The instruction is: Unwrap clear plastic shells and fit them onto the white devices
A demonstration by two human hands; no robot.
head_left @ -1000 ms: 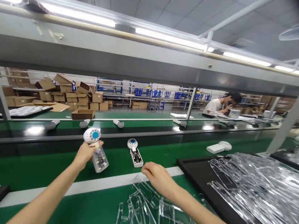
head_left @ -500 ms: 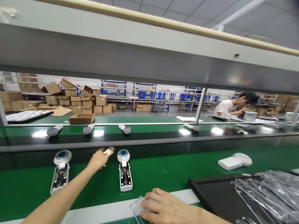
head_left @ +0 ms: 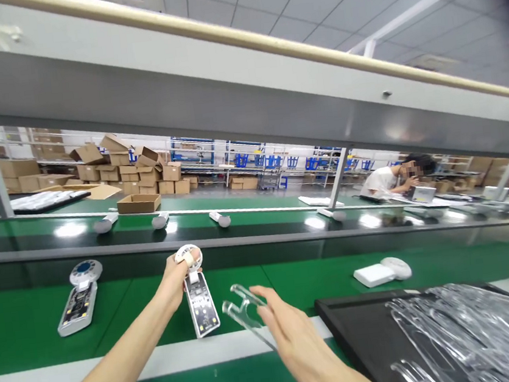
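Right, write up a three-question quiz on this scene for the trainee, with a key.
1. Which hand holds the clear plastic piece?

2. True or false: the resting device just beyond the black tray lies with its circuit board showing.

3. The left hand grips the held device by:
a) the bottom end of its body
b) its round head
c) the middle of its body

Key:
1. The right hand.
2. False; a plain white side faces up.
3. b
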